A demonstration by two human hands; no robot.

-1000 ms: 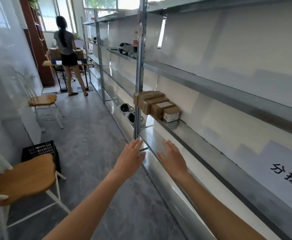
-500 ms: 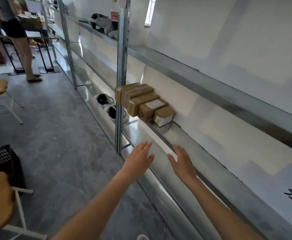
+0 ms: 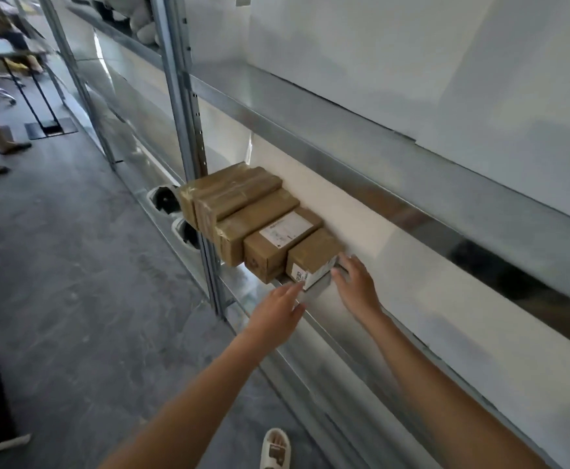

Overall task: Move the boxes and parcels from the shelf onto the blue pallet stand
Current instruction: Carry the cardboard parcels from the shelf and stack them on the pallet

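On the shelf (image 3: 371, 299), boxes (image 3: 263, 211) lengthwise toward wall.

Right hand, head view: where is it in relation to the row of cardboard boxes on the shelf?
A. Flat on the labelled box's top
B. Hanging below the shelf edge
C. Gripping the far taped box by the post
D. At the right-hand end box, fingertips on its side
D: the right hand reaches onto the shelf, fingertips at the side of the nearest box, the right-hand end of the row.

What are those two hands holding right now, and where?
Nothing yet. The right hand touches the nearest box at its right end; the left hand reaches toward its front.
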